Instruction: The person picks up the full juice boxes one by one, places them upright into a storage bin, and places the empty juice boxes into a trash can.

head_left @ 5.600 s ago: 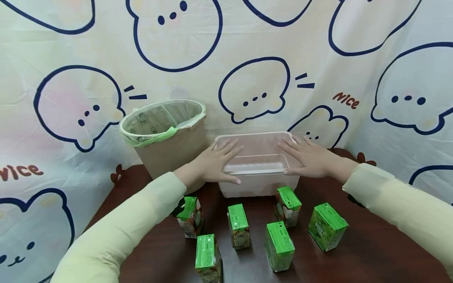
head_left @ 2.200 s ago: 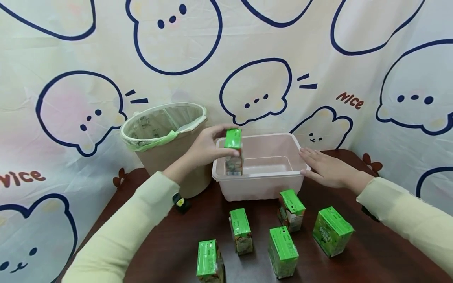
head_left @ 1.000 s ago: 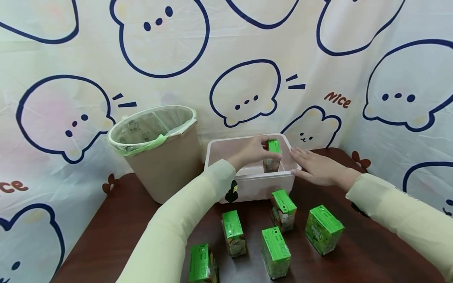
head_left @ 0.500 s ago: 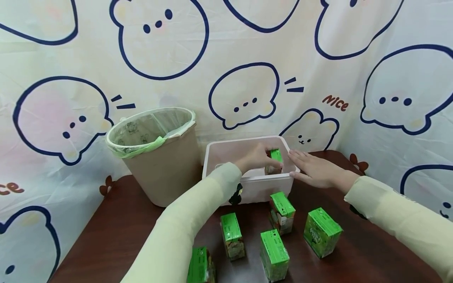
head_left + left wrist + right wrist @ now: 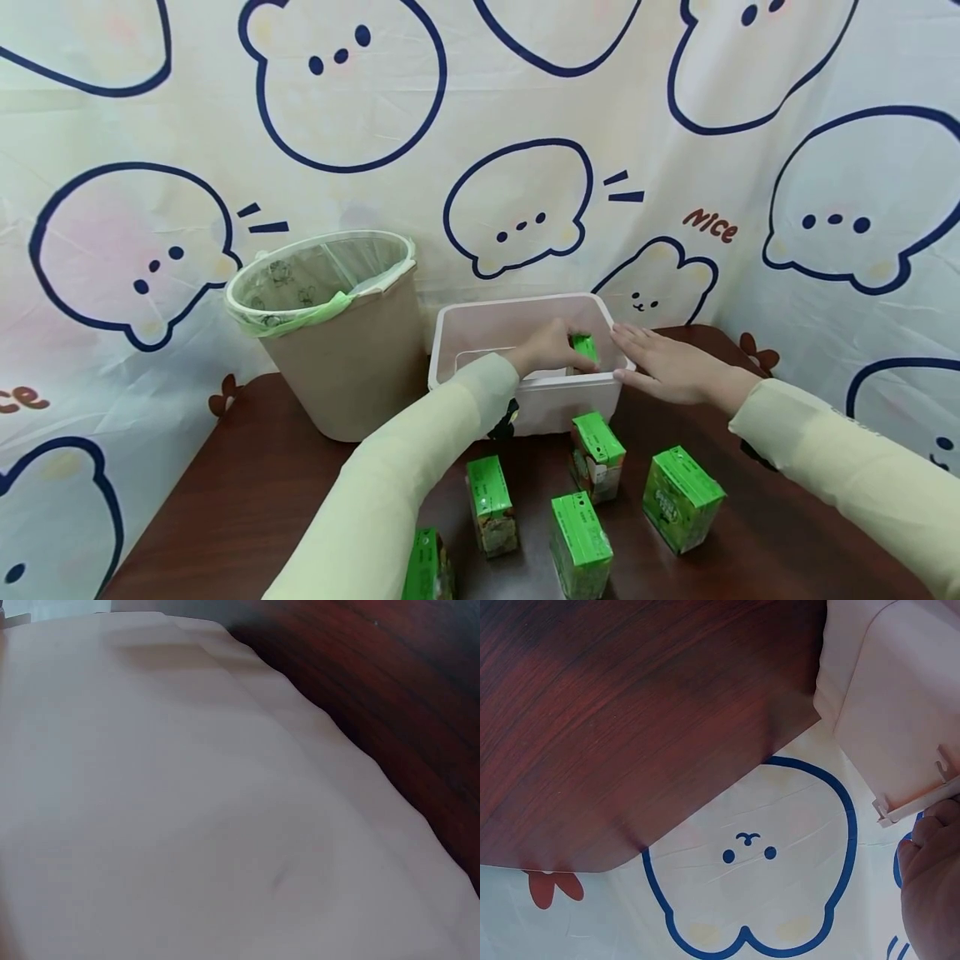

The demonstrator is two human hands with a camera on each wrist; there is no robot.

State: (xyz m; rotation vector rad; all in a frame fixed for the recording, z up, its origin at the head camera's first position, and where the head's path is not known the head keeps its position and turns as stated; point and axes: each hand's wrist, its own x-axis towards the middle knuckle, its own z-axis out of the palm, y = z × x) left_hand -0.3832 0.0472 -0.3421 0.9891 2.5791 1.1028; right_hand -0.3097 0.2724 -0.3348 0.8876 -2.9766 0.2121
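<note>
My left hand (image 5: pixel 551 346) reaches down into a pale pink plastic bin (image 5: pixel 562 408) and grips a small green-topped box (image 5: pixel 584 345) near the bin's right end. The box's lower part is hidden behind the front rim. My right hand (image 5: pixel 675 367) rests against the right rim with fingers straight. In the right wrist view, part of that hand (image 5: pixel 934 877) shows at the rim of the bin (image 5: pixel 907 690). The bin's wall (image 5: pixel 187 787) fills most of the left wrist view, where neither fingers nor box show.
In front of the bin stand more green-topped boxes: one at left (image 5: pixel 491 504), one nearest the bin (image 5: pixel 597 458), one in front (image 5: pixel 581 542), one at right (image 5: pixel 682 500), and another (image 5: pixel 427 567) partly behind the left sleeve. A lined trash can (image 5: pixel 352 358) stands left on the dark wooden table (image 5: pixel 247 492).
My left hand has carried the box from the bin's left end to its right end and lowered it inside. My right hand has left the bin's inner side for its right rim.
</note>
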